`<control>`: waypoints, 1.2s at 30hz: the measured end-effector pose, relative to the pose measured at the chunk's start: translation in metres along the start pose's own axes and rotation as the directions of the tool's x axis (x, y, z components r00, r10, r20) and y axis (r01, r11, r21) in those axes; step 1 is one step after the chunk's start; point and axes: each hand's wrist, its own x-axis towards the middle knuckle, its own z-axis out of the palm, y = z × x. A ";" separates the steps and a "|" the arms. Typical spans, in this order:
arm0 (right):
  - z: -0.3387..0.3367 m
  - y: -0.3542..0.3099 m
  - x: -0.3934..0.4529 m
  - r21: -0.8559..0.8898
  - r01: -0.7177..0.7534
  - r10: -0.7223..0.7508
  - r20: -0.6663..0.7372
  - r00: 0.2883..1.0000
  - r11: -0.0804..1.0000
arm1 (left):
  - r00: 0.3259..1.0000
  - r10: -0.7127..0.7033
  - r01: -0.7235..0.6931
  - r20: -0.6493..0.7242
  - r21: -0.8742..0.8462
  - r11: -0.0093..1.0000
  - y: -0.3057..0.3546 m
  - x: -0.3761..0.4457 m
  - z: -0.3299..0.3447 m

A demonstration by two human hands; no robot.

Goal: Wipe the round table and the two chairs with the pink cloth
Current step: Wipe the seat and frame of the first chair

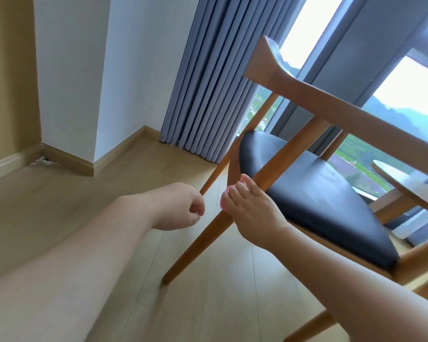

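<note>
A wooden chair (pixel 336 112) with a black padded seat (pixel 316 201) fills the right half of the view. My right hand (pixel 252 213) grips the chair's near post just below the seat, wrapped round it with the pink cloth (pixel 224 201); only slivers of cloth show between the fingers. My left hand (pixel 181 206) hovers just left of that post with its fingers loosely curled, and I see nothing in it. The end of a thinner chair leg (pixel 232 149) meets its knuckles. A pale edge of the round table (pixel 391 169) shows at the right, behind the chair.
Light wood flooring (pixel 59 206) spreads to the left and front. A white wall corner with a wooden skirting board (pixel 67 156) stands at the back left. Grey-blue curtains (pixel 208 82) hang beside a tall window (pixel 405 90). More wooden parts (pixel 393 206) sit under the table edge.
</note>
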 end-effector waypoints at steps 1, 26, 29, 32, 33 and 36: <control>-0.003 0.008 -0.002 0.008 0.004 -0.004 -0.025 1.000 1.000 | 1.000 0.006 -0.006 -0.002 0.003 1.000 0.002 0.001 0.000; -0.045 0.103 -0.012 -0.104 -0.274 0.248 -0.211 0.945 0.956 | 1.000 0.028 -0.028 0.003 0.010 1.000 0.009 0.009 0.000; -0.036 0.078 -0.009 -0.104 -0.222 0.210 -0.117 0.971 0.969 | 1.000 0.014 -0.014 -0.004 0.000 1.000 0.007 0.008 -0.001; -0.029 0.051 -0.007 -0.059 -0.202 0.194 -0.113 0.974 0.978 | 1.000 0.007 -0.007 -0.011 -0.006 1.000 0.006 0.005 -0.004; -0.025 0.042 -0.005 -0.066 -0.192 0.185 -0.096 0.978 0.979 | 1.000 0.007 -0.007 -0.013 -0.007 1.000 0.006 0.004 -0.005; -0.014 0.017 -0.001 -0.108 -0.156 0.160 0.029 0.987 0.982 | 1.000 0.010 -0.010 -0.016 -0.003 1.000 0.005 0.001 -0.007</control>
